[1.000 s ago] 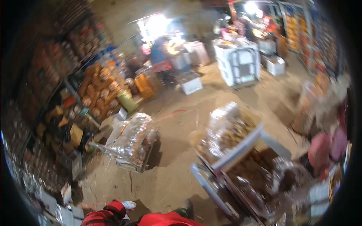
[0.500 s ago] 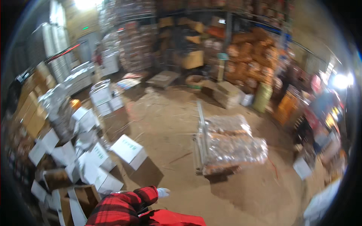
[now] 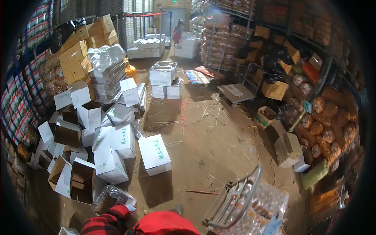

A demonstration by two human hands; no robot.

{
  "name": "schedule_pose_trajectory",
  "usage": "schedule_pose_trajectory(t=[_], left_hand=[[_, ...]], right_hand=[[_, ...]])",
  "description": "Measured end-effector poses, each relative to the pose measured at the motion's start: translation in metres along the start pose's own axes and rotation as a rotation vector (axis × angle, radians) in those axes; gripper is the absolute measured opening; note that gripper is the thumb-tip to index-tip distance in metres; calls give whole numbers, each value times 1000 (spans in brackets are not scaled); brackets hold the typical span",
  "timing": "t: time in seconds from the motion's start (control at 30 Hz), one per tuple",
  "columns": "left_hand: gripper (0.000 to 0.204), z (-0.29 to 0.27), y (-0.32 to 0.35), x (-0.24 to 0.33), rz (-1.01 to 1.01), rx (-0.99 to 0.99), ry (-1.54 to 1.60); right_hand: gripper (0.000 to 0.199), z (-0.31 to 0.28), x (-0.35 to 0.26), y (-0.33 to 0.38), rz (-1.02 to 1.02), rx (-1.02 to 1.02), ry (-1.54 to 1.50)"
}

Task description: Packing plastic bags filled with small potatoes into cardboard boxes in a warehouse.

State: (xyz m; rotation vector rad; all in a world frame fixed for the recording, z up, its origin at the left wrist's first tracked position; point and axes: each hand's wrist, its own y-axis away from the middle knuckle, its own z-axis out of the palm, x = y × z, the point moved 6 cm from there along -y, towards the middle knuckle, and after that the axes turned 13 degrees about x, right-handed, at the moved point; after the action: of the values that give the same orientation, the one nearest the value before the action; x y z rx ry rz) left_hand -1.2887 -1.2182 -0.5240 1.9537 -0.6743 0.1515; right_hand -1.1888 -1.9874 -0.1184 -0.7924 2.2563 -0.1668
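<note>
My left hand [image 3: 131, 208], in a pale glove below a red-and-black plaid sleeve, is low in the picture. It is beside an open carton with clear plastic film [image 3: 113, 196]; the fingers do not show distinctly. At the lower edge my right hand [image 3: 274, 225], in a blue glove, lies against clear plastic-wrapped goods [image 3: 270, 199]; its forearm is out of view. The fingers look stretched out over the plastic. A hand cart [image 3: 256, 176] with a grey tubular handle carries this load.
White cartons [image 3: 109, 160] lie piled at left, some open; one carton [image 3: 154, 154] stands apart. Straw and cords litter the floor [image 3: 203, 156]. A flat trolley [image 3: 237, 93] and brown boxes [image 3: 288, 150] stand at right, near net sacks [image 3: 329, 113]. Another person [image 3: 177, 33] is far back.
The view has swung left, so the cart now appears lower and farther right. My left hand has moved leftward to the film-lined carton. A blue-gloved right hand has come into view.
</note>
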Motion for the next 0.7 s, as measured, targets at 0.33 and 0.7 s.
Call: schedule_pose_trajectory(t=[0.33,0.7], left_hand=[[38,-70,-167,380,406,205,171],[29,-199,-297,459,-87,563,321]], right_hand=[[17,382,-150,-79,-132,-564,-239],[33,780,-552,-208,-585,-845,119]])
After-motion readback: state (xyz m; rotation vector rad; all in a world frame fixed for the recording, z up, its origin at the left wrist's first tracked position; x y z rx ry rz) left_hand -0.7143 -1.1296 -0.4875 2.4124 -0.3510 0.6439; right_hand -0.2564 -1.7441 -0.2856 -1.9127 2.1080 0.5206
